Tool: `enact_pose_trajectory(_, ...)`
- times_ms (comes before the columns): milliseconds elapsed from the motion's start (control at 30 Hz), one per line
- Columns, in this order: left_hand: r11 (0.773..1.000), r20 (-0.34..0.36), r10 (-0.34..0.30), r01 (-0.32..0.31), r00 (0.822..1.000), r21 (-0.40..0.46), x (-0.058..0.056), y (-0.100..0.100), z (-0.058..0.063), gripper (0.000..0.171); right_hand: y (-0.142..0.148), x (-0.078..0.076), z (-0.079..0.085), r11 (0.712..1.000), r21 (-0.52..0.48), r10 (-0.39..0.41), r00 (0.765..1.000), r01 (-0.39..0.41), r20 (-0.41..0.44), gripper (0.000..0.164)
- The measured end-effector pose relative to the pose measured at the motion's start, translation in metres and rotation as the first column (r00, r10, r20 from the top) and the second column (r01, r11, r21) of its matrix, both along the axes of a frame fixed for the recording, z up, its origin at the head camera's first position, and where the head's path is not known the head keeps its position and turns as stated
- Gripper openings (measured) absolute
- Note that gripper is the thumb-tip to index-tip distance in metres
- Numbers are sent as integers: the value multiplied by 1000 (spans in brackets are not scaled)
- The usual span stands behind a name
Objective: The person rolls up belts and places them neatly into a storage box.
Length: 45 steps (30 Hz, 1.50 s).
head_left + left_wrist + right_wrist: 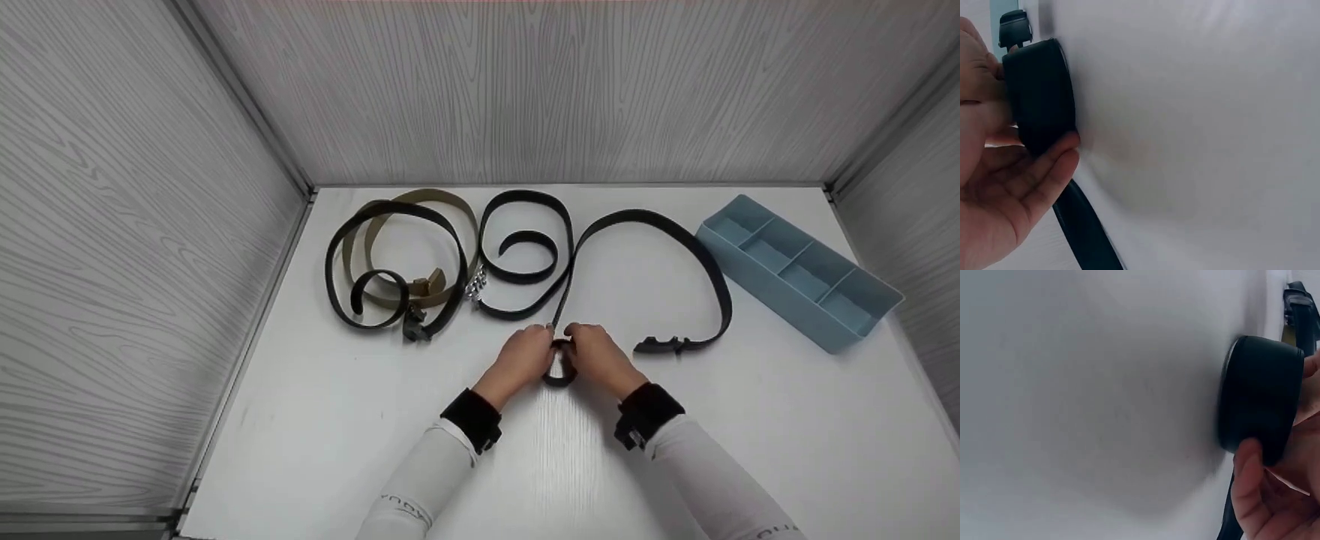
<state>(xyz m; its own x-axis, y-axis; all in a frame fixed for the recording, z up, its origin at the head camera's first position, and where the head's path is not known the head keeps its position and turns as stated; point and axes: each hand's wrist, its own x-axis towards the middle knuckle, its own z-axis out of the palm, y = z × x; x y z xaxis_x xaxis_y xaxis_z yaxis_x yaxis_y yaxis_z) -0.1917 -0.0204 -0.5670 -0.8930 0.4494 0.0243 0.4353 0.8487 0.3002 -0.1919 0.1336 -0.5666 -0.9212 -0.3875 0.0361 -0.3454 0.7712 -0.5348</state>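
Head view, looking forward and down: on a white surface [300,450], two bare hands meet at the rolled end of a black belt [637,215]. Both are grasping it: the left grip [527,354] holds one side of the small coil [558,382], the right grip [601,357] the other. From the coil the strap runs away from the person, curves right in a wide arc, and ends at a dark buckle [657,345] lying loose to the right of the right grip.

Both wrist views show fingers on the coil, which stands on its edge. The likeliest trouble is springback: if either grip eases, the leather could uncurl. Uneven finger pressure might push the inner turns out sideways.

Where the strap passes a second black belt [526,196], the two run so close that I cannot tell whether they touch; a pull there could drag that neighbour and its silver buckle [478,283]. The arc's right side also lies near a blue divided tray [780,300], so a swinging strap might nudge it.
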Motion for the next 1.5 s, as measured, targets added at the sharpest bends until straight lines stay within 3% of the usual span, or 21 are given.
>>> enact_pose_trajectory(133, 995, -30, 94, -93, 995, 39, -2, -2, -3, 1, 0, 4, 7, 985, -126, -108, 990, 119, 89, 15)
enact_pose_trajectory(267, 990, -27, 116, -114, 993, 86, -2, -2, -5, 7, 3, 13, 12, 976, -112, -165, 972, 185, 169, 12)
enact_pose_trajectory(400, 989, -24, 124, -121, 992, 91, -2, -2, -5, 9, 5, 17, 11, 982, -72, -156, 965, 174, 210, 10)
enact_pose_trajectory(533, 987, 4, 135, -135, 991, 88, -3, -2, -5, 17, 5, 15, 5, 990, -73, -115, 986, 124, 121, 14)
enact_pose_trajectory(633, 986, 27, 141, -142, 990, 90, -4, -3, -4, 20, 4, 12, -1, 997, -31, -71, 997, 71, -4, 16)
enact_pose_trajectory(767, 984, 37, 154, -157, 987, 80, -6, -4, -4, 21, 3, 10, -7, 999, 47, -11, 986, 19, -167, 15)
enact_pose_trajectory(867, 982, 41, 165, -168, 985, 81, -9, -4, -4, 26, 3, 9, -10, 999, 41, 27, 981, -19, -192, 13)
enact_pose_trajectory(967, 984, 40, 153, -156, 987, 89, -11, -4, -3, 23, 3, 8, -9, 1000, -7, 23, 992, -24, -121, 12)
enact_pose_trajectory(1067, 981, 64, 157, -163, 986, 107, -12, -5, -3, 19, 4, 10, -6, 996, -73, -47, 998, 49, 32, 8)
enact_pose_trajectory(1133, 974, 96, 173, -185, 980, 133, -13, -6, -3, 19, 4, 13, -3, 987, -100, -110, 984, 125, 142, 8)
enact_pose_trajectory(1233, 957, 156, 210, -236, 965, 167, -13, -5, -3, 28, 5, 19, -2, 973, -118, -169, 957, 201, 235, 10)
enact_pose_trajectory(1367, 964, 180, 198, -224, 964, 139, -14, -5, -1, 28, 5, 20, -3, 982, -109, -132, 970, 156, 202, 14)
enact_pose_trajectory(1500, 983, 146, 154, -166, 977, 76, -16, -8, 0, 18, 5, 14, -2, 997, -55, -55, 991, 62, 122, 19)
